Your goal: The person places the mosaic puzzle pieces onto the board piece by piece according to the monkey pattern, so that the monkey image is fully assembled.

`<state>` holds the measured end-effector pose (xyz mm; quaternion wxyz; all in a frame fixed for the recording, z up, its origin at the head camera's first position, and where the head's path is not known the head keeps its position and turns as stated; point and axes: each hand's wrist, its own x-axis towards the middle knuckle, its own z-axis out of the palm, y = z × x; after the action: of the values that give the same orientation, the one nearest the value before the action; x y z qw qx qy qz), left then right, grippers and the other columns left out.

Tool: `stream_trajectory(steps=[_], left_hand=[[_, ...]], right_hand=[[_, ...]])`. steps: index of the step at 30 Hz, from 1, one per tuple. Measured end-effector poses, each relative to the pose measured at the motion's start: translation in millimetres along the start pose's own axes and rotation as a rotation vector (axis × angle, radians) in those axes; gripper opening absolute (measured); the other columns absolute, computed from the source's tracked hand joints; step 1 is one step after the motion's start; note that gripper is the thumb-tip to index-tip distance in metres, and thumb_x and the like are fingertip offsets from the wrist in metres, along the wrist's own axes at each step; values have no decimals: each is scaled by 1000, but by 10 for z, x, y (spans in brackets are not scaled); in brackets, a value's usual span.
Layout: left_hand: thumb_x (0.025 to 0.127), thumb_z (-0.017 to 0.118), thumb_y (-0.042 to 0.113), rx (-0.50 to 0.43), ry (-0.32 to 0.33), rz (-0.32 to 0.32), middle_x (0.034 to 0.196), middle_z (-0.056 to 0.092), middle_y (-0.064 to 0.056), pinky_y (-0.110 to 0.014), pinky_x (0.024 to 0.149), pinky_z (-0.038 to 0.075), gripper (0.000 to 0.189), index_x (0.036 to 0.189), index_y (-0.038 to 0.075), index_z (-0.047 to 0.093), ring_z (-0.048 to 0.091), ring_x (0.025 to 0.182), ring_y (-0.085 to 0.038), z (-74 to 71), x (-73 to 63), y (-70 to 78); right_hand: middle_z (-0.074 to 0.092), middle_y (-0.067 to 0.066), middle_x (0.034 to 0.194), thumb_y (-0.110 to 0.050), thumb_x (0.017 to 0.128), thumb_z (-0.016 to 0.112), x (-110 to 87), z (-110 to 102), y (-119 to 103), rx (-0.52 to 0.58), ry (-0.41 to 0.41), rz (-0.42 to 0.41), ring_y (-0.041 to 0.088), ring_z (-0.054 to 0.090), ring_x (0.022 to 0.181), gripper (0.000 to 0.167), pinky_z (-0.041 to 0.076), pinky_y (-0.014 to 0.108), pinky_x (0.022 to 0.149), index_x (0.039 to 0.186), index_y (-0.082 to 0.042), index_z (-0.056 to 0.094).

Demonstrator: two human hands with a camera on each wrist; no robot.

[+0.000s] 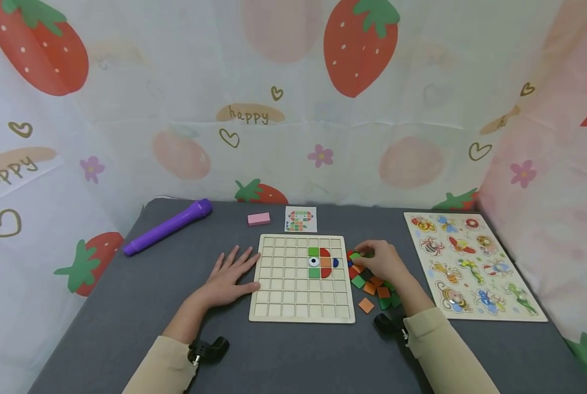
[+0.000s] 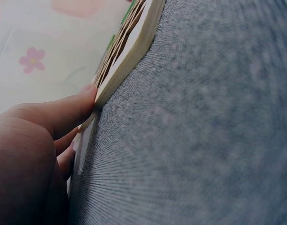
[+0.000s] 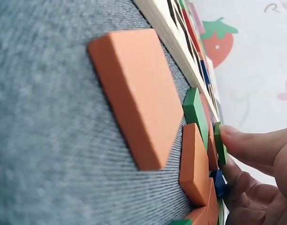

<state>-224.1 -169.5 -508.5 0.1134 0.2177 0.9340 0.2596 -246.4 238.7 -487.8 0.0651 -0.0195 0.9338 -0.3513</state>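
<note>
A wooden grid board [image 1: 284,298] lies mid-table, with green, red, orange, blue and eye-patterned tiles set in its right half. At the board's left edge my left hand [image 1: 231,280] rests with fingers spread, thumb and fingertips touching the rim. In the left wrist view the thumb [image 2: 73,110] presses against the board's side. My right hand [image 1: 383,261] is over a loose pile of coloured tiles [image 1: 370,288] beside the board's right edge. In the right wrist view it pinches a light green tile [image 3: 220,143] between thumb and fingers. One orange tile [image 1: 366,305] lies apart, nearer me.
Behind the board are a pattern card [image 1: 300,219] and a pink block [image 1: 259,219]. A purple stick [image 1: 169,226] lies at the back left. To the right is a board of insect pictures [image 1: 470,268]. Printed cloth hangs behind the grey table.
</note>
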Motion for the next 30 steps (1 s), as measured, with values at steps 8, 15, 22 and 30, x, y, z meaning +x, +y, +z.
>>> stream_trajectory(steps=[8, 15, 22, 30], left_hand=[[97, 58, 55, -7, 8, 2, 170, 15, -7, -62, 121, -7, 80, 162, 23, 25, -3, 157, -38, -2, -3, -25], [97, 56, 59, -12, 16, 4, 170, 15, -7, -60, 121, -9, 80, 162, 24, 25, -5, 157, -36, 46, 14, -87], [98, 58, 54, -12, 2, 6, 170, 15, -8, -62, 121, -8, 79, 162, 23, 25, -4, 157, -38, 1, 6, -39], [98, 57, 56, 5, -8, 1, 170, 14, -6, -62, 122, -7, 79, 163, 24, 24, -5, 157, -36, 8, 17, -42]], right_hand=[[70, 11, 113, -24, 94, 74, 3, -16, -16, -3, -2, -8, 28, 64, 101, 27, 55, 46, 84, 119, -12, 73], [67, 9, 104, -21, 93, 76, 24, -55, -30, 34, -6, 0, 25, 61, 92, 26, 52, 36, 73, 117, -11, 72], [68, 9, 100, -22, 97, 70, 19, -94, -39, 18, 7, -68, 23, 60, 85, 25, 49, 35, 68, 120, -12, 72], [69, 10, 105, -26, 98, 68, 17, -80, -138, 18, 23, -107, 23, 63, 87, 28, 52, 35, 66, 122, -13, 71]])
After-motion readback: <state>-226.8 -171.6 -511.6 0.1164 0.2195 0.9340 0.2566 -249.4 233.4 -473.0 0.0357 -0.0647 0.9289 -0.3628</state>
